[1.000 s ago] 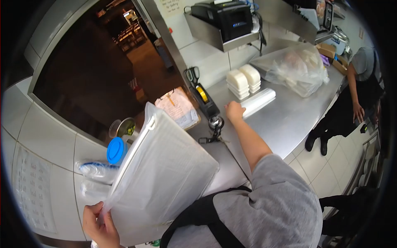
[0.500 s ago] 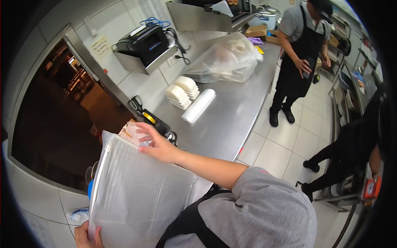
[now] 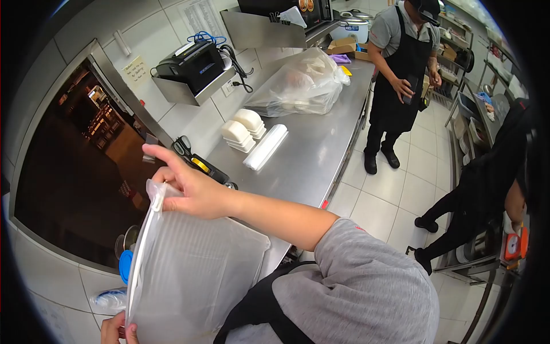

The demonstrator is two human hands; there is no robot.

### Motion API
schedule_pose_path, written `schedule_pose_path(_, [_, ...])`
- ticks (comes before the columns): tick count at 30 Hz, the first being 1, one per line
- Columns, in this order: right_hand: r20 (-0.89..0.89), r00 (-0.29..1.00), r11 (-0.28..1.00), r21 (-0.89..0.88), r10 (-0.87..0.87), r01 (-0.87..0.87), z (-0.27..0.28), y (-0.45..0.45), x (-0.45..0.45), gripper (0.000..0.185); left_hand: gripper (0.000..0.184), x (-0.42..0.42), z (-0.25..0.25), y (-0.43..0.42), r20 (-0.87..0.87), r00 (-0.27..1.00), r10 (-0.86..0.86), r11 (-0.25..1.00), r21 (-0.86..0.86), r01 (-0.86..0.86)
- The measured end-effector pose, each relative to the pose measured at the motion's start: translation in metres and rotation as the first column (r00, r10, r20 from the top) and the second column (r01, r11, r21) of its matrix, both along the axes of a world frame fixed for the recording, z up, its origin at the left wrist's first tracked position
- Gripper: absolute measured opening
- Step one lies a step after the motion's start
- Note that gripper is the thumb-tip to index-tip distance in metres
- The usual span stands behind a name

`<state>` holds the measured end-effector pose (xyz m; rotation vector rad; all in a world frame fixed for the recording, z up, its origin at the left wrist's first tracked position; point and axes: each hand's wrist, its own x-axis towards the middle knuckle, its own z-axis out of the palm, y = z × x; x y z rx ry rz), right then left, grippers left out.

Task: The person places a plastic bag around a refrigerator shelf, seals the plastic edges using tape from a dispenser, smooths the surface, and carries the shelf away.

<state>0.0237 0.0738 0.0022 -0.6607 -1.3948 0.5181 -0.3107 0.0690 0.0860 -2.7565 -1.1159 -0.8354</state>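
Observation:
A large translucent zip bag (image 3: 195,269) fills the space in front of me, with its white zip edge running down the left side. My right hand (image 3: 192,186) is at the top corner of that edge; thumb and curled fingers pinch the end of the white zip, while the index finger points away. At the bottom left, my left hand (image 3: 117,329) grips the lower end of the same edge between thumb and fingers. Part of this hand is cut off by the frame. Fine ribbed lines show across the bag.
The steel counter (image 3: 298,155) holds stacked white containers (image 3: 243,129), a white roll (image 3: 266,147), a filled plastic bag (image 3: 303,86) and scissors (image 3: 183,146). A printer (image 3: 192,66) sits on a wall shelf. One person (image 3: 401,80) stands beyond the counter; another (image 3: 487,172) is at right.
My right hand has moved left and down from above the bag onto the zip's top corner, its fingers closing there. My left hand still holds the lower end.

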Motion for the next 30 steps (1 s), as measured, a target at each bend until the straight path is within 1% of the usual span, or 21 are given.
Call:
schedule_pose_path(2, [0.014, 0.999, 0.998, 0.035, 0.042, -0.042, 0.0, 0.001, -0.002, 0.09, 0.014, -0.001, 0.005, -0.009, 0.028, 0.997, 0.071, 0.992, -0.103, -0.068])
schedule_pose_path(3, [0.023, 0.996, 0.994, 0.069, 0.083, -0.084, 0.001, 0.001, -0.003, 0.095, 0.014, -0.01, 0.003, -0.004, 0.034, 0.997, 0.072, 0.992, -0.105, -0.068])
schedule_pose_path(4, [0.029, 0.996, 0.994, 0.068, 0.085, -0.087, 0.002, -0.001, -0.003, 0.095, 0.016, -0.023, 0.0, 0.002, -0.062, 0.996, 0.068, 0.992, -0.101, -0.074])
schedule_pose_path(6, [0.305, 0.936, 0.976, 0.178, -0.177, 0.127, 0.006, -0.01, -0.005, 0.103, 0.019, -0.037, -0.002, 0.006, -0.195, 0.974, 0.114, 0.986, -0.101, -0.136])
schedule_pose_path(7, [0.304, 0.94, 0.979, 0.177, -0.152, 0.102, 0.009, -0.013, -0.006, 0.103, 0.019, -0.036, -0.001, 0.006, -0.196, 0.971, 0.139, 0.982, -0.103, -0.161])
schedule_pose_path(9, [0.464, 0.81, 0.933, 0.216, -0.359, 0.289, 0.014, -0.014, -0.006, 0.106, 0.018, -0.033, -0.005, 0.01, -0.114, 0.985, 0.131, 0.978, -0.149, -0.147])
schedule_pose_path(11, [0.392, 0.818, 0.901, 0.287, -0.42, 0.325, 0.016, -0.007, -0.006, 0.098, 0.014, -0.03, -0.021, 0.019, 0.016, 1.0, -0.022, 1.0, -0.015, 0.022])
schedule_pose_path(13, [0.323, 0.768, 0.819, 0.378, -0.554, 0.432, 0.021, -0.009, -0.006, 0.089, 0.022, -0.009, -0.021, 0.017, 0.202, 0.978, -0.05, 0.995, -0.074, 0.067])
schedule_pose_path(14, [0.153, 0.871, 0.857, 0.321, -0.466, 0.402, 0.022, -0.013, -0.013, 0.072, 0.025, -0.007, -0.02, 0.019, 0.186, 0.982, -0.013, 0.997, -0.069, 0.026])
schedule_pose_path(15, [0.085, 0.874, 0.831, 0.367, -0.478, 0.419, 0.028, -0.017, -0.018, 0.052, 0.027, -0.007, -0.019, 0.021, 0.174, 0.985, 0.017, 0.998, -0.063, -0.006])
schedule_pose_path(16, [-0.034, 0.924, 0.842, 0.402, -0.38, 0.361, 0.024, -0.017, -0.02, 0.039, 0.028, -0.004, -0.02, 0.023, 0.192, 0.981, 0.006, 0.999, -0.037, 0.001])
schedule_pose_path(17, [-0.114, 0.971, 0.891, 0.388, -0.209, 0.237, 0.02, -0.02, -0.025, 0.029, 0.028, -0.002, -0.021, 0.024, 0.209, 0.978, -0.016, 1.0, -0.012, 0.018])
schedule_pose_path(18, [-0.203, 0.979, 0.915, 0.387, -0.033, 0.112, 0.016, -0.022, -0.03, 0.019, 0.028, 0.001, -0.022, 0.025, 0.213, 0.977, 0.026, 1.0, -0.008, -0.025])
schedule_pose_path(19, [-0.268, 0.943, 0.933, 0.346, 0.198, -0.097, 0.012, -0.027, -0.038, 0.013, 0.027, 0.004, -0.023, 0.026, 0.24, 0.971, -0.013, 1.0, 0.016, 0.01])
schedule_pose_path(20, [-0.264, 0.939, 0.93, 0.346, 0.22, -0.121, 0.01, -0.03, -0.049, 0.013, 0.027, 0.006, -0.024, 0.026, 0.265, 0.962, -0.061, 0.998, 0.04, 0.053])
schedule_pose_path(22, [-0.336, 0.87, 0.931, 0.07, 0.361, -0.36, 0.007, -0.034, -0.071, 0.013, 0.025, 0.012, -0.025, 0.028, 0.249, 0.967, -0.056, 0.996, 0.079, 0.037])
schedule_pose_path(23, [-0.337, 0.867, 0.928, 0.07, 0.367, -0.366, 0.007, -0.038, -0.081, 0.013, 0.023, 0.016, -0.024, 0.027, 0.226, 0.972, -0.067, 0.992, 0.116, 0.042])
schedule_pose_path(25, [-0.478, 0.763, 0.834, -0.105, 0.435, -0.542, 0.008, -0.039, -0.102, 0.014, 0.021, 0.02, -0.028, 0.031, 0.237, 0.97, -0.054, 0.992, 0.125, 0.024])
schedule_pose_path(26, [-0.475, 0.765, 0.835, -0.107, 0.434, -0.54, 0.006, -0.038, -0.107, 0.014, 0.019, 0.022, -0.029, 0.032, 0.249, 0.968, -0.042, 0.991, 0.135, 0.008])
schedule_pose_path(28, [-0.508, 0.715, 0.731, -0.218, 0.48, -0.646, 0.001, -0.034, -0.115, 0.015, 0.018, 0.024, -0.029, 0.032, 0.261, 0.965, -0.023, 0.994, 0.112, -0.006])
schedule_pose_path(30, [-0.51, 0.733, 0.719, -0.28, 0.45, -0.636, 0.002, -0.028, -0.126, 0.014, 0.016, 0.025, -0.027, 0.031, 0.267, 0.964, -0.004, 0.996, 0.087, -0.02])
